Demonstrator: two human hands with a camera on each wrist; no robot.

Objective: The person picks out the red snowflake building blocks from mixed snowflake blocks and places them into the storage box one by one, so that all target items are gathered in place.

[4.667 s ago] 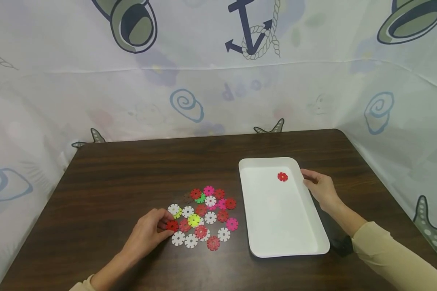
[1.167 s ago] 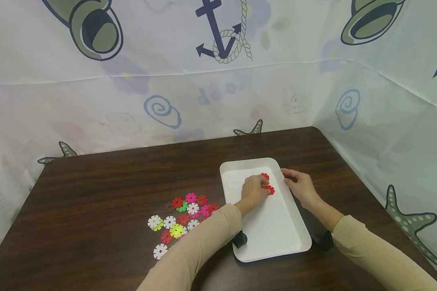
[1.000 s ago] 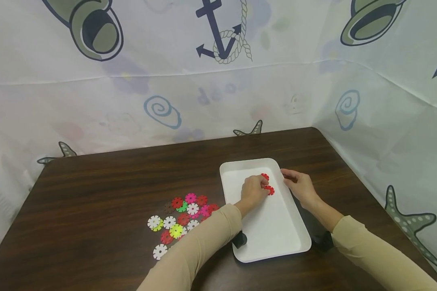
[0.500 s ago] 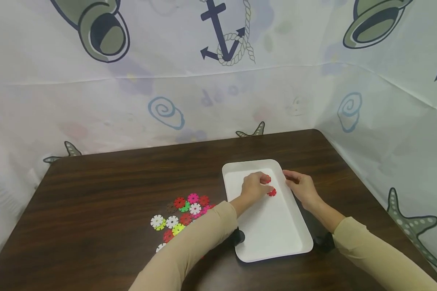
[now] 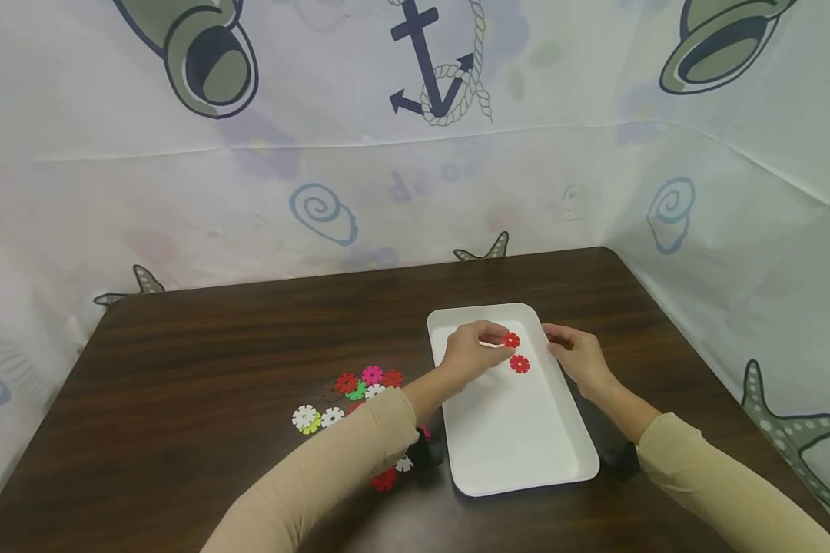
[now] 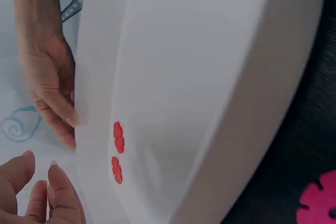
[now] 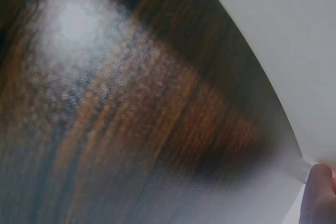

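Note:
In the head view a white tray (image 5: pixel 519 445) holds two small red notched discs (image 5: pixel 519 364) near its far right corner. My left hand (image 5: pixel 466 353) is over the tray's far half, thumb and fingers parted beside the farther disc (image 5: pixel 512 339). Nothing is between them; in the left wrist view those fingers (image 6: pixel 63 198) spread apart, clear of both discs (image 6: pixel 118 137). Against the tray's right rim rest the fingertips of my right hand (image 5: pixel 581 361). The left wrist view shows its fingers fairly straight along the outer wall.
Left of the tray, several loose notched discs in red (image 5: pixel 346 383), white (image 5: pixel 304 417), green, yellow and pink lie on the dark wooden table (image 5: pixel 200 399). My left sleeve (image 5: pixel 332 468) covers part of them. A patterned white cloth (image 5: pixel 249 200) hangs behind and beside the table.
A second red disc, held by my left hand earlier, now lies in the tray. That hand has let go and drawn slightly left. My right hand stays at the rim.

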